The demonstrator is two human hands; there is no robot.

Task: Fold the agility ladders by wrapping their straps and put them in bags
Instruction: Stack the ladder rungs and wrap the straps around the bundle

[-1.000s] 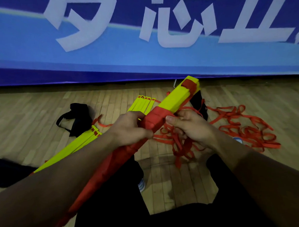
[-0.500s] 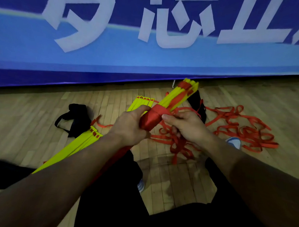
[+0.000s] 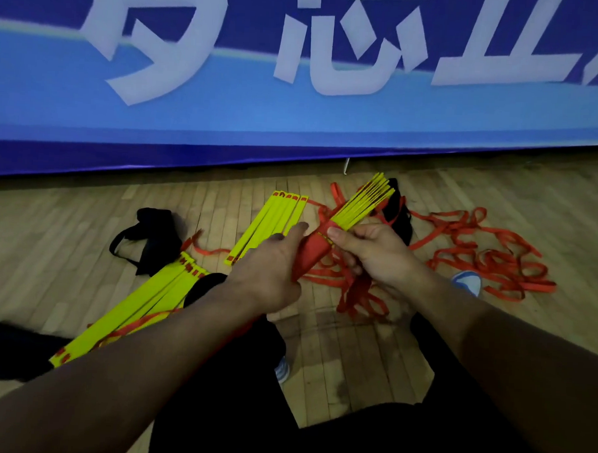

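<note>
1. Held ladder bundle [image 3: 358, 205]: yellow rungs fanned at the far end, red strap wrap [image 3: 313, 252] round its middle, raised above the wooden floor [image 3: 548, 203].
2. Left hand [image 3: 271, 269]: curled round the wrap's near end, forefinger extended.
3. Right hand [image 3: 371, 253]: pinches the wrap from the opposite side.
4. Loose red straps [image 3: 478, 254]: heaped on the floor, right of the bundle.
5. Two flat ladder stacks [image 3: 273, 225] and a black bag [image 3: 153, 240]: left of the bundle.

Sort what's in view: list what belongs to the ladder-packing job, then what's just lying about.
Job:
- bundle of yellow plastic rungs wrapped in red strap, held by left hand and right hand
- loose red webbing straps
- yellow rungs lying on the floor
- black fabric bag

Lying about:
- blue banner with white characters
- wooden floor
</note>
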